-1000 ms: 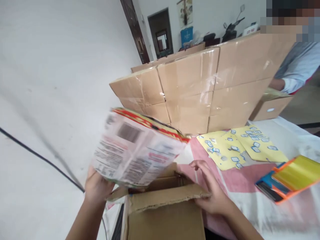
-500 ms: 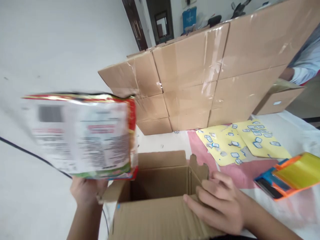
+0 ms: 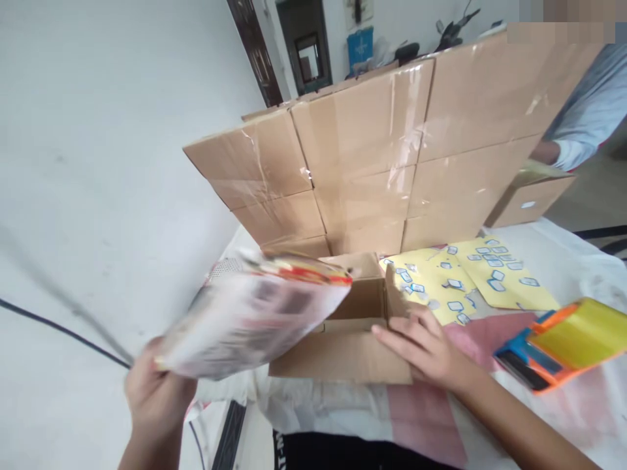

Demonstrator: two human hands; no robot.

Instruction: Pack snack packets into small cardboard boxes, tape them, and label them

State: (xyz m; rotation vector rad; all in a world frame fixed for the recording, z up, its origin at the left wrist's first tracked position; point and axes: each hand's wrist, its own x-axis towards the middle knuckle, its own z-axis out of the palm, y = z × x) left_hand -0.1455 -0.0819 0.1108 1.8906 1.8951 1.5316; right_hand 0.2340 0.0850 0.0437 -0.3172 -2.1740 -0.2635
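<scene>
My left hand [image 3: 159, 388] is closed on the lower left end of a printed plastic packet [image 3: 249, 323], white with text and a red and gold edge. The packet is tilted and a little blurred. Its right end hangs over an open cardboard box [image 3: 343, 359] and hides the box's left part. With fingers over the right front edge of that box, my right hand [image 3: 424, 346] grips it. The front flap folds down toward me, and part of the bare inside shows.
A taped cardboard partition [image 3: 362, 150] stands behind. Yellow sheets [image 3: 482, 271] with stuck-on labels and an orange tape dispenser [image 3: 563, 346] lie to the right. Beyond them, another person's sleeve [image 3: 588, 124] is near a second carton [image 3: 531, 196]. A black cable [image 3: 63, 320] runs along the left wall.
The packet has moved right and tipped from upright to slanting over the box. The box has moved away from me, and its front flap now leans outward. My right hand stays at its edge.
</scene>
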